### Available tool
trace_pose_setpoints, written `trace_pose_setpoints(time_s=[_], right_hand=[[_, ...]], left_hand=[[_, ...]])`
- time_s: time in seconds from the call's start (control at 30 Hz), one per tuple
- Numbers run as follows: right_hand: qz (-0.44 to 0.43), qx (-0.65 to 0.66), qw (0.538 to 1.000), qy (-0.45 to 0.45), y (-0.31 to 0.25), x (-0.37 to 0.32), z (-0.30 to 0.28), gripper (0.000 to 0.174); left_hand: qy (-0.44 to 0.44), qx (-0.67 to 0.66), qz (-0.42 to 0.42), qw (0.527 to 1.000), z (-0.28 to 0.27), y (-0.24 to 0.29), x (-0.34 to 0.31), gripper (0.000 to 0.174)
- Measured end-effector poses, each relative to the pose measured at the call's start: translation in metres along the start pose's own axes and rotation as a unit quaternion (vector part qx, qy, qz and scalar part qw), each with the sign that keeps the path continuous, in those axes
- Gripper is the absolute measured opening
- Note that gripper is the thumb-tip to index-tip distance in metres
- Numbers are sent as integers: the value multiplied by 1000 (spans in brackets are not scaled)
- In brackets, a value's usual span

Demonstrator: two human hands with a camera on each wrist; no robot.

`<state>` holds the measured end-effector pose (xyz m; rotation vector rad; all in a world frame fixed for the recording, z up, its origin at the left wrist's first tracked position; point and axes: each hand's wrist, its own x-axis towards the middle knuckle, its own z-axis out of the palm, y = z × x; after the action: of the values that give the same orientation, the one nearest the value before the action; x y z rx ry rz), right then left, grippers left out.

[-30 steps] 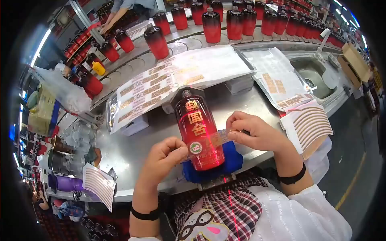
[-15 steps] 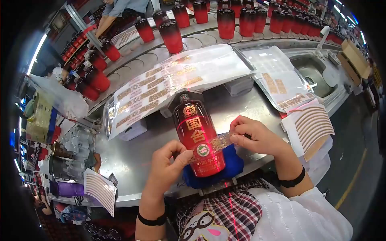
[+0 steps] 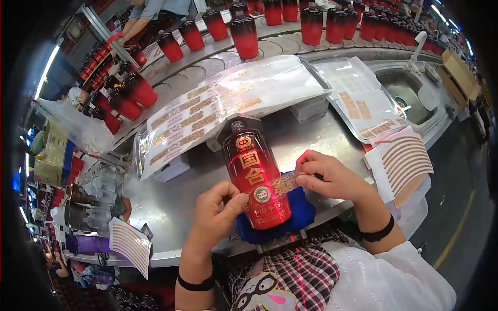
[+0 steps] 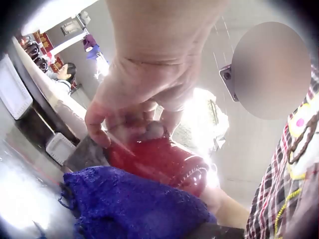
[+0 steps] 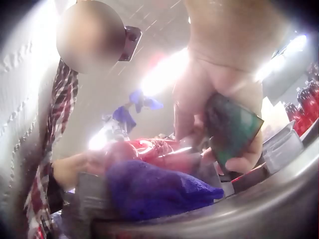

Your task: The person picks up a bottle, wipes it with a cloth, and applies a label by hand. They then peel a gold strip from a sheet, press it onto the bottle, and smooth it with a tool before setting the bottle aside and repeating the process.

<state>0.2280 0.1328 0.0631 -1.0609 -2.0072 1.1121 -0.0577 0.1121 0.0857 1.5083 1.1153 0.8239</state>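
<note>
The cloth (image 3: pixel 301 212) hides the base of the bottle (image 3: pixel 255 176), and my left hand (image 3: pixel 215 207) covers the label's (image 3: pixel 282 182) near end. In the right wrist view my right hand (image 5: pixel 219 99) holds a dark green thing (image 5: pixel 232 127), too blurred to name. The top edge cuts off the far bottles (image 3: pixel 273 10).

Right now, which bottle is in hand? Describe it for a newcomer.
At the near edge of the steel worktable lies a blue cloth pad. The red bottle rests on it, neck pointing away, between the left hand and right hand. Unlike the upright conveyor bottles, it lies flat with a gold strip across it.
</note>
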Motion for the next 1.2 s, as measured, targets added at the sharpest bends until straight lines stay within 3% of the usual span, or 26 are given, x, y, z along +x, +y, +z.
trace_pose_setpoints(time_s=[1.2], right_hand=[[9, 24, 999, -20, 16, 5, 6, 24]], left_hand=[[-4, -10, -2, 1000, -1, 2, 1, 22]])
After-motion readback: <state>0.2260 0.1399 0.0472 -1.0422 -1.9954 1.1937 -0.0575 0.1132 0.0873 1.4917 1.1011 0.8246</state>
